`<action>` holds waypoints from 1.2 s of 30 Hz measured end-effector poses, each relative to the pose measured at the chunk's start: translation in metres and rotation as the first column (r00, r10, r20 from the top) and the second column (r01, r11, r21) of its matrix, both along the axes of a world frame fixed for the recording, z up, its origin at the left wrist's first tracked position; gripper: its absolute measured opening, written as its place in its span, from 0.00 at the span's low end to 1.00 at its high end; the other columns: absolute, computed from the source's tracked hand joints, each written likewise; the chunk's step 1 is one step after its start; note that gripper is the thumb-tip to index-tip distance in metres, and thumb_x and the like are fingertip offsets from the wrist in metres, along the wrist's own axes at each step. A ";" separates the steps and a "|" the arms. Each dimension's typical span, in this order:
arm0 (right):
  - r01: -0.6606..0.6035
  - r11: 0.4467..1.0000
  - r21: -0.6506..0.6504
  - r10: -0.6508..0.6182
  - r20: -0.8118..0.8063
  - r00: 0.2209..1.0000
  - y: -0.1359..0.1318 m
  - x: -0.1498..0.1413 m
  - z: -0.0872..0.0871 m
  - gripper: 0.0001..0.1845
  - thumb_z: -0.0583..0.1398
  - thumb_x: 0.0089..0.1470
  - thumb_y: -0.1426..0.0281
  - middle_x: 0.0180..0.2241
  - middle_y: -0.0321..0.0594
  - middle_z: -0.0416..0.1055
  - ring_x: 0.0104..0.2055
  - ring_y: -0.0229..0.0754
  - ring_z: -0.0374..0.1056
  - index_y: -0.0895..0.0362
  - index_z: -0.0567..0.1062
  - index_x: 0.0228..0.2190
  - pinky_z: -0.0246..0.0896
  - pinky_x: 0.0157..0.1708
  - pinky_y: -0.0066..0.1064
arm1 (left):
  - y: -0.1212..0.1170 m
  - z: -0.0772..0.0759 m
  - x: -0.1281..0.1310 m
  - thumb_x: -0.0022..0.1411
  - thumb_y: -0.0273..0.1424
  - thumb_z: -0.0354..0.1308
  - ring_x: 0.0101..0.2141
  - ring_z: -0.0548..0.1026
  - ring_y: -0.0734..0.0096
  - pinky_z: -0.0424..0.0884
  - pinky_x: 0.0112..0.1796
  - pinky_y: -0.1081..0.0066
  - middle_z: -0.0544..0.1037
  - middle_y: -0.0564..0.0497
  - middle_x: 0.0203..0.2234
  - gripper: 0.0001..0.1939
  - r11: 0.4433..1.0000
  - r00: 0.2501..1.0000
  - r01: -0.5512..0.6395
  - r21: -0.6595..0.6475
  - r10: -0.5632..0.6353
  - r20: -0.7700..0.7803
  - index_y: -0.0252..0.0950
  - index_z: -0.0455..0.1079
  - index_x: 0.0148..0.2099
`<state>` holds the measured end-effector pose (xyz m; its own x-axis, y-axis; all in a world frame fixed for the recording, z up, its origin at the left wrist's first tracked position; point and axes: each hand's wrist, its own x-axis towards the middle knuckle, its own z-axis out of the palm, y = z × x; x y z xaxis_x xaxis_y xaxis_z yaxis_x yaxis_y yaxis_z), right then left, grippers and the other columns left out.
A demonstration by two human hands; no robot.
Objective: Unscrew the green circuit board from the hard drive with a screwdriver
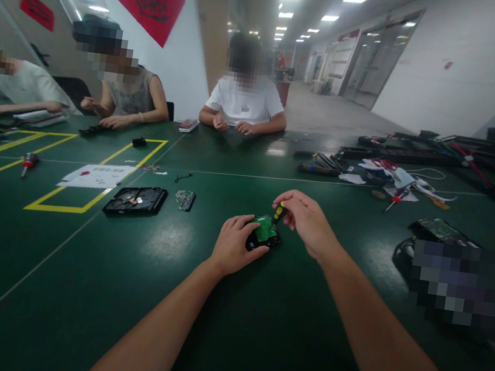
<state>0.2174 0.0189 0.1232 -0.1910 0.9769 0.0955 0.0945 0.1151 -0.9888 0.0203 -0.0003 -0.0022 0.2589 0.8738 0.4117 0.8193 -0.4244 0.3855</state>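
A small black hard drive (277, 242) with a green circuit board (266, 230) facing up lies on the green table in front of me. My left hand (234, 242) grips it from the left, fingers along the far edge and thumb along the near edge. Between the fingers of my right hand (302, 215) is a yellow-and-black screwdriver (279, 211), held steeply over the board's right side. Its tip is too small to make out. Left of my hands lie a loose circuit board piece (185, 200) and a black plastic tray-like casing (136, 200).
Several people sit across the green table (155, 320). A red-handled screwdriver (28, 164) and a white sheet (96, 176) lie at left. Cables and tools (324, 164) sit at the back right, another red screwdriver (395, 200) nearer, and electronic parts (443, 231) at far right.
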 end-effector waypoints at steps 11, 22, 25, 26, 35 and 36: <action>-0.008 0.998 0.067 0.007 0.017 1.000 0.000 -0.002 -0.005 0.13 0.63 0.60 0.58 0.31 0.37 0.72 0.27 0.36 0.61 0.55 0.78 0.38 0.53 0.23 0.29 | 0.000 -0.002 0.000 0.58 0.52 0.68 0.61 0.68 0.46 0.64 0.62 0.48 0.70 0.41 0.61 0.35 1.000 0.999 -0.026 -0.004 0.026 0.020 0.41 0.70 0.62; -0.025 0.998 0.056 0.025 -0.001 1.000 0.002 0.001 -0.008 0.15 0.68 0.55 0.57 0.32 0.37 0.73 0.26 0.36 0.66 0.54 0.74 0.35 0.57 0.22 0.29 | -0.001 -0.002 -0.001 0.59 0.52 0.67 0.61 0.68 0.45 0.65 0.61 0.46 0.70 0.41 0.61 0.34 1.000 1.000 -0.024 0.000 0.024 0.001 0.42 0.71 0.62; -0.083 0.995 0.049 0.082 0.011 0.997 0.000 0.002 -0.004 0.10 0.66 0.56 0.61 0.31 0.37 0.74 0.27 0.36 0.66 0.54 0.78 0.36 0.56 0.22 0.28 | -0.001 -0.002 -0.001 0.59 0.52 0.67 0.61 0.68 0.45 0.64 0.61 0.46 0.70 0.42 0.61 0.33 1.000 1.000 -0.015 0.002 0.015 -0.001 0.44 0.71 0.62; -0.091 0.995 0.042 0.090 0.017 0.996 0.000 0.002 -0.003 0.09 0.65 0.57 0.62 0.30 0.37 0.74 0.27 0.37 0.66 0.53 0.80 0.37 0.56 0.22 0.28 | -0.001 -0.002 -0.001 0.59 0.52 0.68 0.61 0.68 0.45 0.64 0.61 0.46 0.69 0.42 0.62 0.33 1.000 1.000 -0.013 -0.001 0.013 -0.001 0.45 0.72 0.62; -0.084 0.994 -0.066 0.077 -0.092 0.993 0.000 -0.002 -0.004 0.10 0.60 0.60 0.64 0.46 0.45 0.78 0.24 0.36 0.70 0.54 0.77 0.41 0.55 0.16 0.28 | -0.001 -0.001 -0.001 0.60 0.52 0.67 0.61 0.67 0.45 0.64 0.61 0.45 0.69 0.42 0.62 0.32 1.000 1.000 -0.018 -0.009 0.017 -0.014 0.45 0.73 0.62; -0.091 0.993 -0.073 0.083 -0.110 0.991 0.000 -0.003 -0.005 0.09 0.60 0.60 0.64 0.46 0.45 0.78 0.25 0.37 0.70 0.53 0.76 0.40 0.57 0.18 0.28 | -0.001 -0.001 -0.001 0.60 0.52 0.67 0.61 0.67 0.45 0.64 0.61 0.46 0.69 0.42 0.62 0.32 1.000 1.000 -0.016 -0.008 0.016 -0.016 0.44 0.73 0.62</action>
<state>0.2149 0.0192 0.1186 -0.2681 0.9624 0.0442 -0.0187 0.0407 -0.9990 0.0192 -0.0015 -0.0032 0.2517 0.8812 0.4002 0.8320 -0.4083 0.3756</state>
